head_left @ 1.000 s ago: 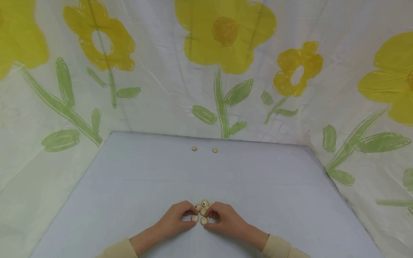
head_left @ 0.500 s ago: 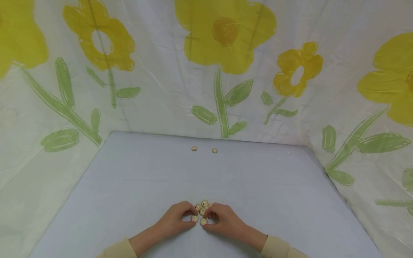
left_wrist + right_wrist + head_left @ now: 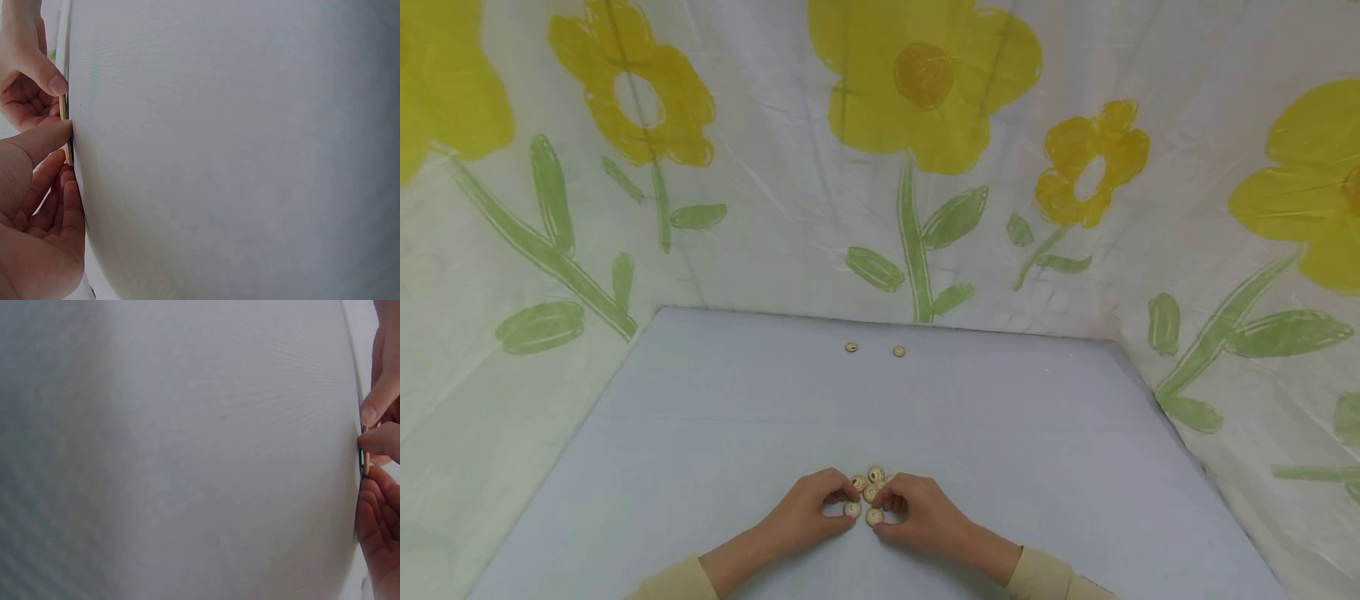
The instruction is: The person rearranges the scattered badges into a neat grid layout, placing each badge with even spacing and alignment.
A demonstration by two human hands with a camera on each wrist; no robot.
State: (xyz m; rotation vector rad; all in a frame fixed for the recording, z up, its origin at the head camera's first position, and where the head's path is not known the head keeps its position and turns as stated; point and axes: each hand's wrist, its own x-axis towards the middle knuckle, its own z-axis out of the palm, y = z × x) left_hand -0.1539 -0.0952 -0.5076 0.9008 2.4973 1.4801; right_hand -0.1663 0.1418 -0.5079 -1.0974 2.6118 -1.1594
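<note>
In the head view my left hand [image 3: 820, 503] pinches a small round pale wooden disc [image 3: 852, 509] between thumb and fingers, low over the table. Close beside it, my right hand [image 3: 922, 513] pinches a second wooden disc [image 3: 874, 517] the same way. Just beyond the fingertips lie several more discs bunched together, among them a disc with a dark mark [image 3: 876, 474]; the right fingers partly cover some. From the left wrist, a disc shows edge-on [image 3: 69, 154] at the left fingertips. The right wrist view also has a disc edge-on [image 3: 367, 464].
A pale blue-grey cloth covers the table [image 3: 737, 400]. Two more discs lie apart near its far edge, a left disc [image 3: 852, 347] and a right disc [image 3: 898, 352]. White curtains [image 3: 775, 233] with painted yellow flowers enclose the back and sides.
</note>
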